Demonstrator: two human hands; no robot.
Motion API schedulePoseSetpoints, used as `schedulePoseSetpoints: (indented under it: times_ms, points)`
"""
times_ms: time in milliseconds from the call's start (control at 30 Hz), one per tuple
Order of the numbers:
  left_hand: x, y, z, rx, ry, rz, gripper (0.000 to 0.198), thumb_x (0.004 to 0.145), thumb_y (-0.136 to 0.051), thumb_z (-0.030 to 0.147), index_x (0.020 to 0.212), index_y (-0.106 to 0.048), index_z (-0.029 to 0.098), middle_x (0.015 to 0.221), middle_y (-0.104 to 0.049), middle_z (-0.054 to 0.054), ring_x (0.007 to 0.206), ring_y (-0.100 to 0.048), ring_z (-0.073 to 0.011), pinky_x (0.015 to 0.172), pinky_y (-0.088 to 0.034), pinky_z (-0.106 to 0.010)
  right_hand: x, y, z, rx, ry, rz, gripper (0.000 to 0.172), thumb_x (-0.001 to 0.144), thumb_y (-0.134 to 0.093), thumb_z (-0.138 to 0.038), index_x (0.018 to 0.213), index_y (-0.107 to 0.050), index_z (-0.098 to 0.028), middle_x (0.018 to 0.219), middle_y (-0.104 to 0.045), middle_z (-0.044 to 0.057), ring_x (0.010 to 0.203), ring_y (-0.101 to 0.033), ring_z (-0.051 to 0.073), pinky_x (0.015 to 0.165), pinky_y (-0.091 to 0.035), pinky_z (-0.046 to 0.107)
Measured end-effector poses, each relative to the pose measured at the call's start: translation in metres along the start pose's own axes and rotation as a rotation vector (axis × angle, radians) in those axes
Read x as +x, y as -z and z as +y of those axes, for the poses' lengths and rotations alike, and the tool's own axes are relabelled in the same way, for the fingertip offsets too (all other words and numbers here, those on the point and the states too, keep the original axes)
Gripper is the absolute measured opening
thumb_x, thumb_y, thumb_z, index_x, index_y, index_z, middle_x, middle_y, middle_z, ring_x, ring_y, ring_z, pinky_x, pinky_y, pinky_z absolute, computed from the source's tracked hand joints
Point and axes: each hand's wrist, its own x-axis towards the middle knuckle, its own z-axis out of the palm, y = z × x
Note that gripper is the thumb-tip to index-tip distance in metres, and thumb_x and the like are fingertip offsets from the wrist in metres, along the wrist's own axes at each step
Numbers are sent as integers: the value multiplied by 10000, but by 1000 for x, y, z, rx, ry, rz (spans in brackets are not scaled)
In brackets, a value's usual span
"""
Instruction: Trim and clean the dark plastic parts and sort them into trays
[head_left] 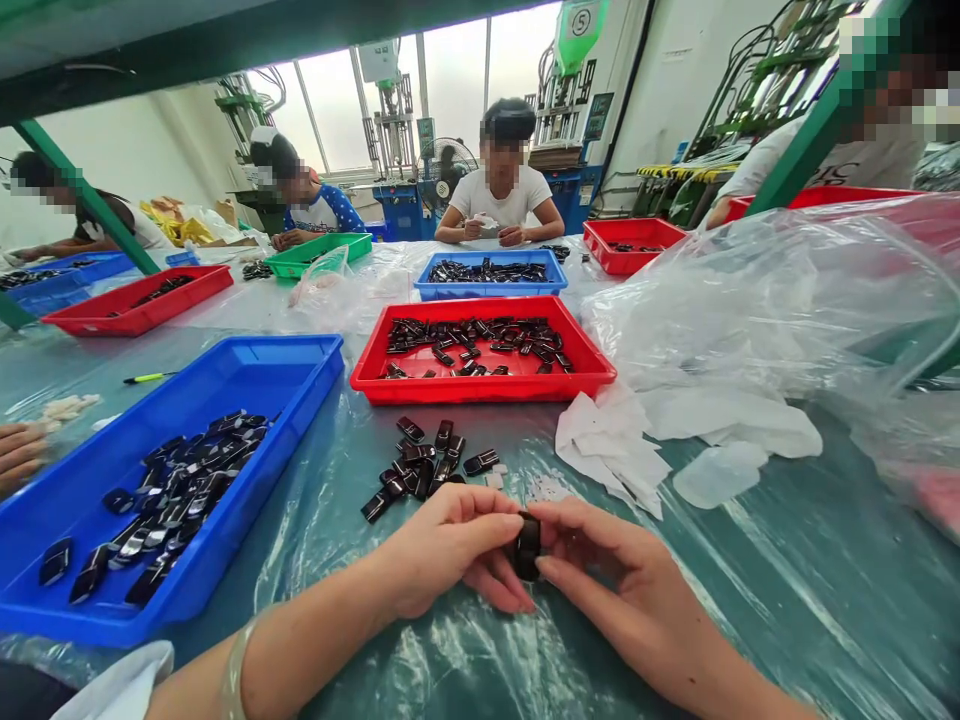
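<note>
Between my two hands, a glossy black plastic part (528, 548) is held upright just above the plastic-covered table. My left hand (457, 540) pinches its left edge with thumb and fingers. From the other side, my right hand (607, 565) grips the same part between thumb and forefinger. Beyond my left hand lies a loose pile of similar black parts (416, 468), with a few small white bits (495, 476) beside it. Crumpled white cloths (611, 450) rest past my right hand. The far face of the held part is hidden.
A blue tray (300, 400) of black parts stands at left, a red tray (484, 388) of them straight ahead, with another blue tray (491, 290) behind. Clear plastic sheeting (787, 300) heaps up at right. Co-workers sit around the table; one's hand (19, 455) shows at far left.
</note>
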Motion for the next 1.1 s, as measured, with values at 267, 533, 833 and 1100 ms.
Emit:
schedulePoseSetpoints:
  times_ms: [267, 533, 833, 1100]
  points:
    - [2, 4, -7, 42, -4, -22, 260, 677, -665, 326, 771, -593, 94, 585, -587, -24, 514, -610, -109, 490, -489, -178, -1, -4, 1, 12, 14, -11, 233, 804, -542, -178, 1021, -604, -234, 738, -596, -15, 644, -558, 98, 598, -482, 204]
    - [1, 10, -5, 109, -2, 121, 288, 652, -672, 343, 784, -578, 105, 715, -619, -45, 556, -612, -108, 490, -472, -177, 10, 19, 5, -246, -17, 315, 180, 789, -549, -270, 928, -628, -187, 711, -650, 10, 606, -596, 127, 546, -488, 220]
    - [1, 14, -12, 189, -48, 190, 265, 651, -671, 295, 831, -619, 107, 632, -583, -11, 573, -555, -92, 510, -459, -185, 15, 23, 16, -385, 6, 285, 158, 804, -509, -262, 875, -632, -194, 762, -642, 29, 635, -575, 147, 575, -466, 257]
    - [0, 15, -16, 321, -75, 191, 243, 663, -626, 249, 850, -678, 104, 592, -534, 5, 506, -448, -71, 486, -442, -201, 18, 28, 21, -434, 21, 265, 145, 828, -486, -232, 846, -623, -187, 799, -619, 29, 642, -566, 127, 562, -445, 235]
